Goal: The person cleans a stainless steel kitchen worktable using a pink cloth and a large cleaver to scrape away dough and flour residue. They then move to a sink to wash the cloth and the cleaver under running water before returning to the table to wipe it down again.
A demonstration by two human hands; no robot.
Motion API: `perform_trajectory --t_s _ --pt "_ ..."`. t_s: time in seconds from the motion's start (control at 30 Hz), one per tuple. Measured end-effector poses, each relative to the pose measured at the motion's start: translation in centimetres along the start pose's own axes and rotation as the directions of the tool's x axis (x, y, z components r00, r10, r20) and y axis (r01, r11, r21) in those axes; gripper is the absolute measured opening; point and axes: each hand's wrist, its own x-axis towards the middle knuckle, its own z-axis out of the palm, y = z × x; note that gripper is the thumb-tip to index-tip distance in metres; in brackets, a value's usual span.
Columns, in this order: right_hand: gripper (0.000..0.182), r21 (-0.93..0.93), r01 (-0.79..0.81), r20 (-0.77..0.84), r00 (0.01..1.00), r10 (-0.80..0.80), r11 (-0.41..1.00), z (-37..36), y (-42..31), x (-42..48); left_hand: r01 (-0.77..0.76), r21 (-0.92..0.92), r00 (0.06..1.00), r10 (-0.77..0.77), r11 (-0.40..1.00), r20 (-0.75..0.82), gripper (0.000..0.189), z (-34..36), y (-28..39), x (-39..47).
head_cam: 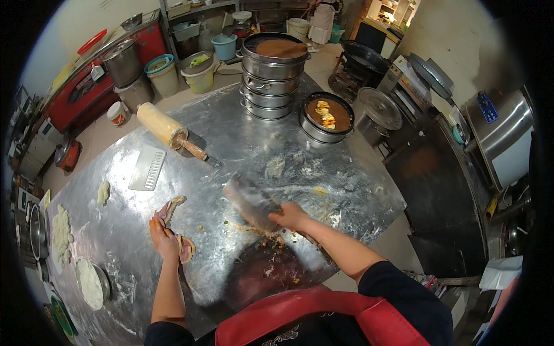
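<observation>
My left hand [163,239] is closed over the middle of a filled dough strip [174,205], which sticks out above and below it. A pinkish filling shows between the pale layers. My right hand [291,217] grips the handle of a broad-bladed cleaver [252,202], blurred and held over the metal table [207,268]. Just below the blade, chopped orange and green filling crumbs [272,240] lie scattered. Whether the blade touches the table is not plain.
A rolling pin [164,127] and slotted scraper [148,168] lie beyond my left hand. Dough pieces [62,235] and a flour bowl [91,283] sit at left. Stacked steamers [273,88] stand at the far edge; a shorter steamer [322,135] holds filled rolls [325,116]. A person [322,21] stands behind.
</observation>
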Motion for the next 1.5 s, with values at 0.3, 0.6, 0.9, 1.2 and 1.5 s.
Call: perform_trajectory --t_s 0.3,0.6,0.9,1.2,1.5 --pt "0.044 -0.199 -0.074 -0.364 0.932 -0.003 0.977 -10.8 2.4 5.1 0.001 -0.003 1.0 -0.001 1.0 -0.022 0.044 0.0 0.3 -0.2" --pt "0.042 -0.126 0.02 0.202 0.979 0.006 0.992 -6.3 -5.2 9.2 0.021 -0.003 0.999 -0.021 1.0 -0.024 0.041 -0.8 0.8 -0.2" --pt "0.044 -0.283 0.391 0.272 0.908 -0.317 0.876 -1.7 -4.5 -1.3 0.043 -0.062 0.999 -0.044 0.997 -0.015 0.038 0.4 -0.8 0.0" --pt "0.027 0.376 -0.281 -0.667 0.58 0.468 0.883 -8.8 17.5 -19.0 0.019 -0.103 0.999 -0.014 0.994 0.05 0.045 0.3 -1.2 0.6" --pt "0.025 0.49 -0.351 -0.579 0.552 0.599 0.798 -7.0 18.0 -18.6 -0.036 -0.134 0.996 0.046 0.99 0.073 0.05 -0.4 -0.3 0.9"
